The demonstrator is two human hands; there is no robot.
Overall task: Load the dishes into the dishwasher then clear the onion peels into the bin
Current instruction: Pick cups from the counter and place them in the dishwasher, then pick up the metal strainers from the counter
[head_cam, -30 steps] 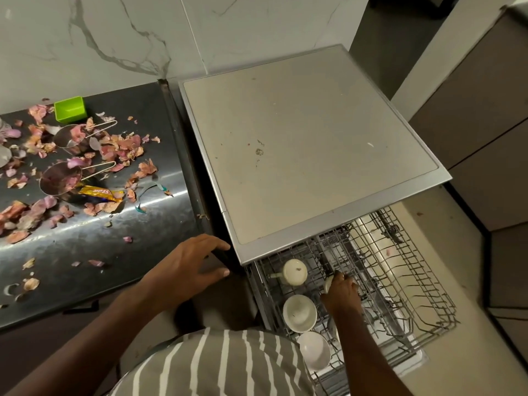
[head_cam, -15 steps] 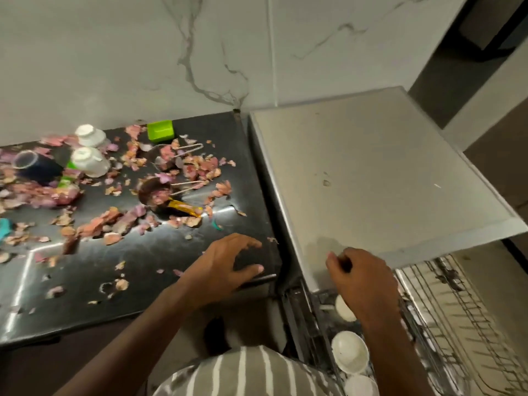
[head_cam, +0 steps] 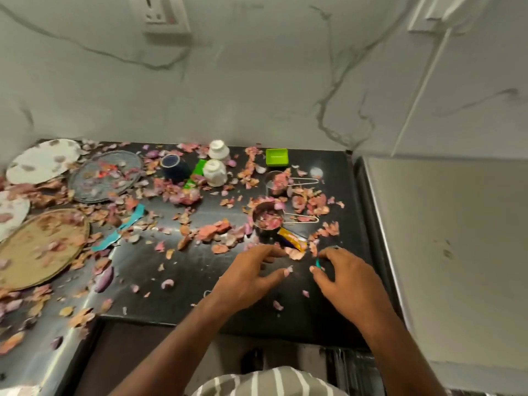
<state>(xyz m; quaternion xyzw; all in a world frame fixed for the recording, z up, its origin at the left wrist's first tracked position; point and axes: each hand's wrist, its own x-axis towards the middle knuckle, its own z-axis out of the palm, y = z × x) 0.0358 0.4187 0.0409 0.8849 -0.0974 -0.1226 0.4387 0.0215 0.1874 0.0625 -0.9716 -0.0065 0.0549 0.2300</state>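
Head view: both hands over the black counter (head_cam: 200, 270) near its front edge. Left hand (head_cam: 251, 278) spread, fingers loosely extended, nothing held. Right hand (head_cam: 347, 277) also loose and open, fingertips close to a small teal scrap (head_cam: 318, 262); contact unclear.

Next dish is probably the nearer measuring cup (head_cam: 267, 220), at 12 o'clock from the left hand, full of onion peels (head_cam: 217, 231). Its wire handle runs toward 3 o'clock, long axis left-right, bowl mouth up. A second measuring cup (head_cam: 275, 181) sits behind it at 12 o'clock, handle also toward 3 o'clock. A yellow wrapper (head_cam: 291, 238) touches the near cup's front.

Risks: lifting the cup by its thin handle could tip it and dump peels on the counter or into the dishwasher. Peels left inside dishes would go into the rack. Sweeping peels toward the front edge could drop them on the floor. Two white cups (head_cam: 217, 165) and plates (head_cam: 43, 161) remain at 10–11 o'clock, peel-covered.
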